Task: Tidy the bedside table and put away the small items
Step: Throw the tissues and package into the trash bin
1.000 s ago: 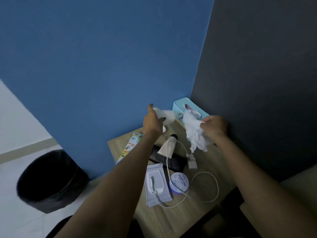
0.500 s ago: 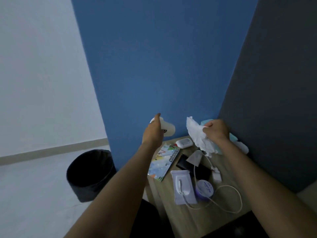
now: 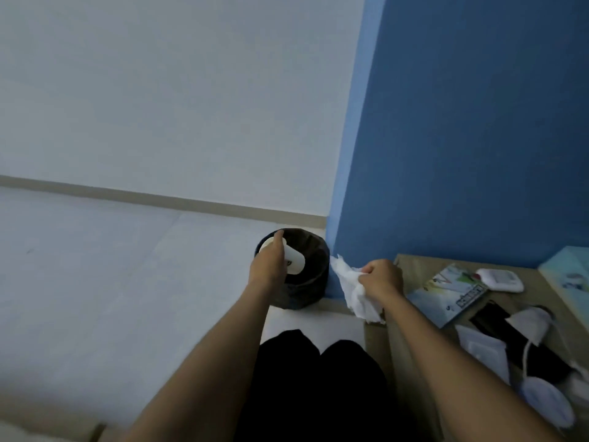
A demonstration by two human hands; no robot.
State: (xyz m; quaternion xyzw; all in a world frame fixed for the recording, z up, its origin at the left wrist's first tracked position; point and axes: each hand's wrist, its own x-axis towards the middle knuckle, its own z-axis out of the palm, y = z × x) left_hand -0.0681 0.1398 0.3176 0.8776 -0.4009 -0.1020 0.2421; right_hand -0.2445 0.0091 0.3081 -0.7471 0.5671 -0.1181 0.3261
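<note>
My left hand grips a white paper cup on its side, right above the open mouth of the black waste bin on the floor. My right hand clutches a crumpled white tissue that hangs just right of the bin, at the left edge of the wooden bedside table. On the table lie a colourful booklet, a small white device, a black wallet and a white cable.
A teal tissue box sits at the table's far right, with a wet-wipes pack and a round white tin nearer me. The blue wall backs the table. My dark-clothed knees are below the bin, pale floor to the left.
My view has swung left toward the bin. My left hand carried the cup from above the table to over the bin, and my right hand followed with the tissue to the table's left edge.
</note>
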